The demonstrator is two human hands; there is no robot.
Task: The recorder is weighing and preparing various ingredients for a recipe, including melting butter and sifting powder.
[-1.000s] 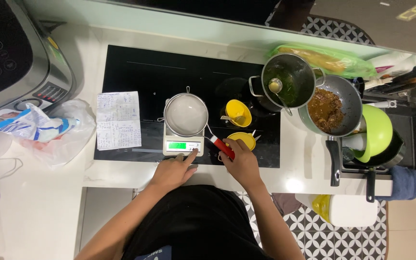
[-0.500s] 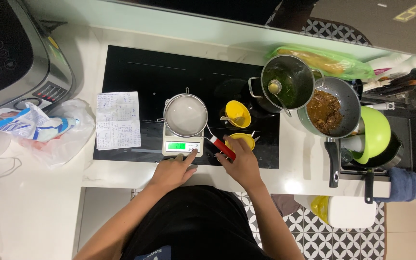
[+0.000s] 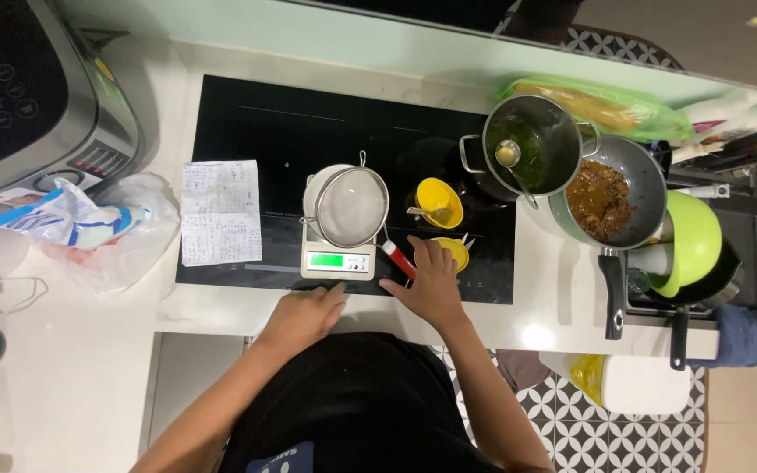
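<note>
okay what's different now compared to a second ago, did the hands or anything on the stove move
Almost nothing changed. The left hand still rests at the counter edge below the kitchen scale, and the right hand still lies by the sieve's red handle and the yellow cup. The sieve, pots and paper sheet stayed put.

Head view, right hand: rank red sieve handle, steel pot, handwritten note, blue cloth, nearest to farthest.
From the right hand:
1. Red sieve handle, just left of the fingers, at the scale's corner.
2. Steel pot, up and to the right on the cooktop.
3. Handwritten note, far to the left.
4. Blue cloth, far right edge.
</note>
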